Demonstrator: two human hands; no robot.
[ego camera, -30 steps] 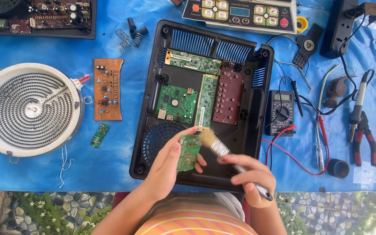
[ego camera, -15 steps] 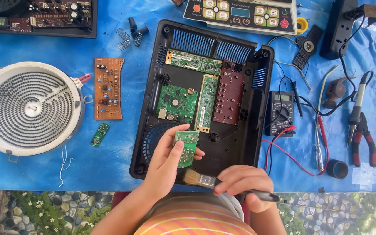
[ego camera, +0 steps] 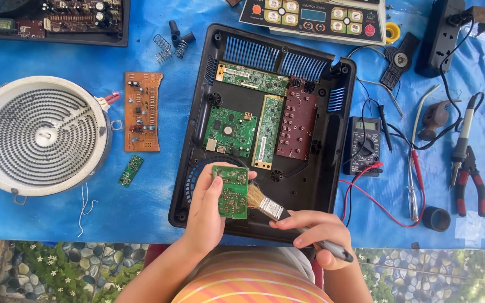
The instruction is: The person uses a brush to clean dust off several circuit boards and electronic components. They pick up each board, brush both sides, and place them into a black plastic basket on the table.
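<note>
Gripping a green board (ego camera: 232,191), left hand (ego camera: 206,210); right hand (ego camera: 320,231) clasps a brush (ego camera: 269,206).
Bristles touch the board's right edge, above the black casing (ego camera: 197,185).

matt black plastic casing (ego camera: 310,185), metal-ferruled brush (ego camera: 273,209).

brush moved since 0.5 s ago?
Yes. The brush has swung up: its bristles now touch the right edge of the small green board, over the black casing; earlier they lay below the board, near the casing's lower edge.

Bare forearms; an orange, pink and yellow striped garment (ego camera: 254,283).
</note>
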